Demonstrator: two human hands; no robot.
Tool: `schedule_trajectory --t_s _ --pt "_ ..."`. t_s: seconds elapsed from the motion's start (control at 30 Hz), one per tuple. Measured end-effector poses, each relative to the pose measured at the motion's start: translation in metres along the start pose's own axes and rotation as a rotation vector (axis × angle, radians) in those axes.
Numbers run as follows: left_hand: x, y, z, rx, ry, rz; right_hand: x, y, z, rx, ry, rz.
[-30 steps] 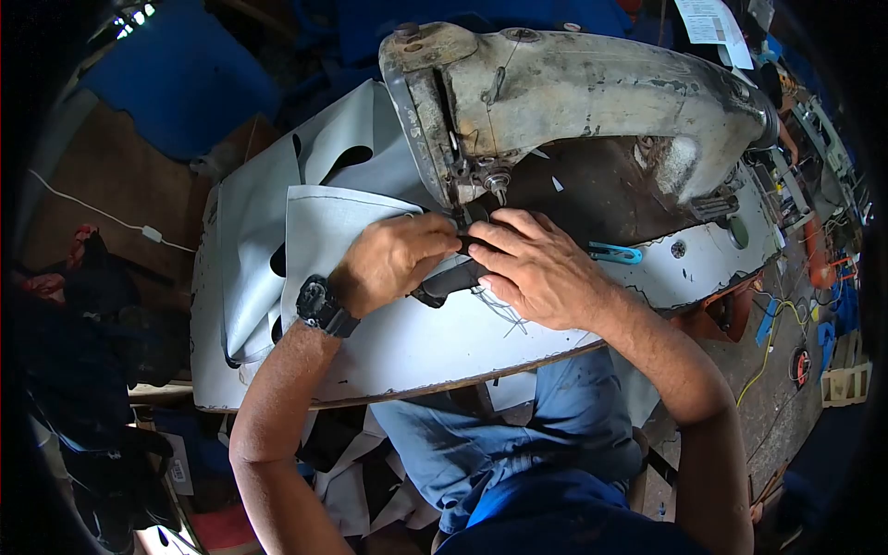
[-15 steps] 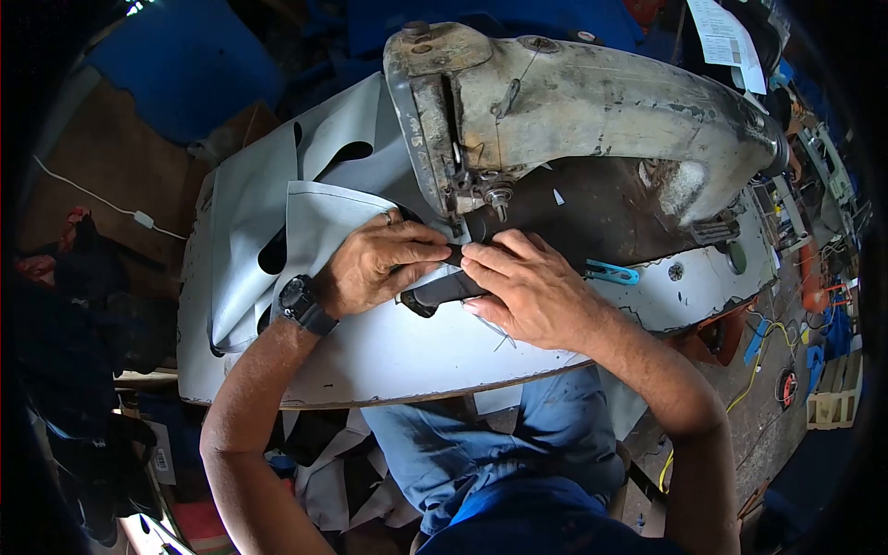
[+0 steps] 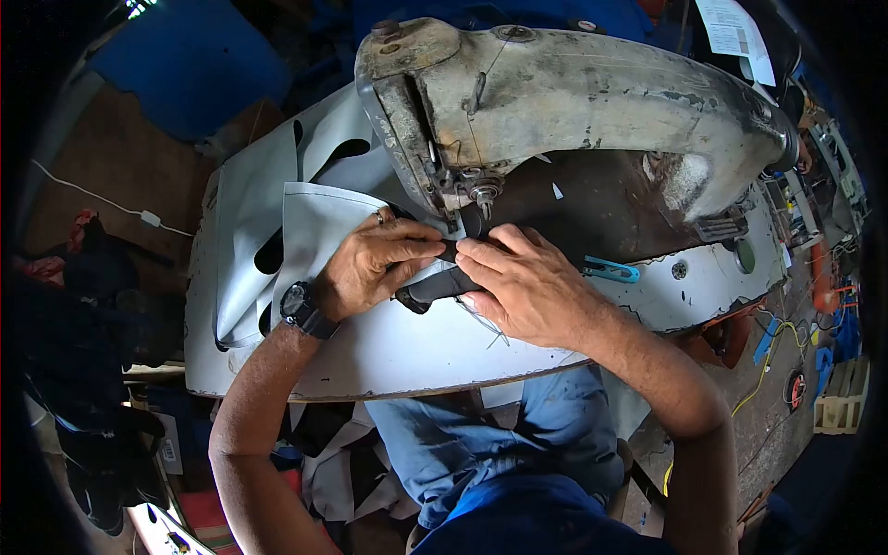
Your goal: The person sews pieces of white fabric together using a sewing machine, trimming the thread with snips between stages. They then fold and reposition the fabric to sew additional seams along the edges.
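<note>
Fingers of my left hand (image 3: pixel 377 264) are pinched on a dark fabric strip (image 3: pixel 442 285) at the edge of a light grey sheet (image 3: pixel 319 217). A watch sits on that wrist. Close beside it, my right hand (image 3: pixel 527 287) has its fingers closed on the same strip, pressing it down. Both hands are just in front of the needle area of a worn sewing machine (image 3: pixel 573 92). The strip's middle is partly hidden under my fingers. Loose thread (image 3: pixel 490 324) trails below my right hand.
A light blue cutter (image 3: pixel 610 269) lies right of my right hand on the white table (image 3: pixel 388 361). More grey sheet with dark cutouts (image 3: pixel 250 222) spreads to the left. Fabric scraps (image 3: pixel 342 472) hang or lie below the table edge.
The view has shifted slightly, so the machine head appears further left. Both hands keep nearly the same place and hold on the strip.
</note>
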State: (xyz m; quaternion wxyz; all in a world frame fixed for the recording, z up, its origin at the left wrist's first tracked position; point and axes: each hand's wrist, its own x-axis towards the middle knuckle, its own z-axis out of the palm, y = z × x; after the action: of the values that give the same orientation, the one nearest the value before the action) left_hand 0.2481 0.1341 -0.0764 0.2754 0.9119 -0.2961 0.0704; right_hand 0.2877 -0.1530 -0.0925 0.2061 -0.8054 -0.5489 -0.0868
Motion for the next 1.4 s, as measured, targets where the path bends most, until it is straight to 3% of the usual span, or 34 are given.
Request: schedule_trajectory --t_s 1.4 --pt "0.005 0.005 0.009 0.103 0.145 -0.085 0.012 0.024 0.003 -0.029 -0.018 0.028"
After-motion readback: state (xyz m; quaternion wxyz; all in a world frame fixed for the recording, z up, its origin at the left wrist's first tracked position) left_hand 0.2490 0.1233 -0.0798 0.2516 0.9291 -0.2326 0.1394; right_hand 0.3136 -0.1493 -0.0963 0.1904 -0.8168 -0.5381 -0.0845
